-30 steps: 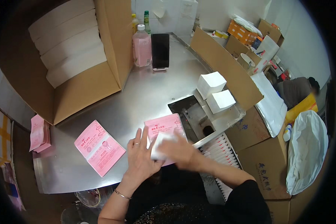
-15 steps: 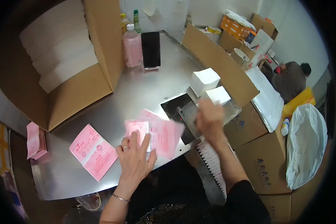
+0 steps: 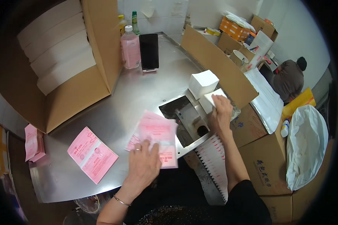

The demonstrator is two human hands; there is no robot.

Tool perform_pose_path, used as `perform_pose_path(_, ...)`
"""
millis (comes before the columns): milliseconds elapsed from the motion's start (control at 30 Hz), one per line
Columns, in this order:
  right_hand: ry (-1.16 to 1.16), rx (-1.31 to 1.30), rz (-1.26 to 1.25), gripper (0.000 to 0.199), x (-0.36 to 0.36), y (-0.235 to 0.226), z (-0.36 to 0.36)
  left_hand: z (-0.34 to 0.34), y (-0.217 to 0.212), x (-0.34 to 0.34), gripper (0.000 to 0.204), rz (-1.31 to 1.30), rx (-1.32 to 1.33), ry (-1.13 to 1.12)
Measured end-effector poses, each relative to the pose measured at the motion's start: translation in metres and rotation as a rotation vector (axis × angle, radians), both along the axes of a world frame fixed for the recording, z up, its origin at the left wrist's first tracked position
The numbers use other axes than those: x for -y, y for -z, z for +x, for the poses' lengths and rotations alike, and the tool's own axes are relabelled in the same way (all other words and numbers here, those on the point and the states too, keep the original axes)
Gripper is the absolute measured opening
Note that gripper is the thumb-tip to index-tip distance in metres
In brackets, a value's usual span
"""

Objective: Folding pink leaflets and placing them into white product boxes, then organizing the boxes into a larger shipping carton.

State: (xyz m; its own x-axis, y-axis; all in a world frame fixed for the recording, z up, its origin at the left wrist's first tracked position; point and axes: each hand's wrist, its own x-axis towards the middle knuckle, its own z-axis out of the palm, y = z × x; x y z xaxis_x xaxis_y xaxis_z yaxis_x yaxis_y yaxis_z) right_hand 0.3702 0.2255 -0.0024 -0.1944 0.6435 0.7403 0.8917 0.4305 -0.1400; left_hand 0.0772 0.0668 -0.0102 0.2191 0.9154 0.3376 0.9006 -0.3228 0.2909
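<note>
Spanning the middle of the view, a metal table [image 3: 146,92] carries most of the things. On its far left sits a large open carton [image 3: 97,41], holding white stacks [image 3: 60,56] piled in layers. Brown cartons [image 3: 264,163] crowd the right side, a white plastic bag [image 3: 308,146] lying against them. Beyond, a co-worker [image 3: 290,78] in dark clothing bends forward near the wall. A cardboard panel [image 3: 218,63] stands along the table's right edge. Next to it, a rectangular opening [image 3: 182,129] is set into the tabletop, and below its near end runs a row of white pieces [image 3: 214,161] with red marks.

Pink sheets [image 3: 157,129] lie fanned near the table's front edge, just left of the opening, partly covered by the left hand [image 3: 143,161]. That hand is palm down, its fingers touching the sheets; blur hides whether it pinches any. A separate pink stack [image 3: 92,154] lies apart to the left. The right hand [image 3: 222,110] reaches over the nearer white block [image 3: 208,102], fingers bent at its top; I cannot tell whether they close on it. The farther white block [image 3: 204,83] stands just beside. A pink bottle [image 3: 130,50] and a black phone [image 3: 149,52] stand toward the back. Smallest are the left wrist's bracelet [image 3: 122,201] and a ring [image 3: 138,149].
</note>
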Motion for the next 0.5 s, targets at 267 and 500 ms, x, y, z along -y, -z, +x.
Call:
perform_pose_path(267,-0.730,0.262,-0.147,0.039,0.128,0.024,-0.122,-0.015,-0.009,0.004,0.068,-0.027,0.074,-0.080)
perform_pose_path(500,-0.381,0.378,-0.394,0.026,0.031,0.047,-0.140,-0.004,-0.008,0.020,0.070,0.028,-0.078,-0.127)
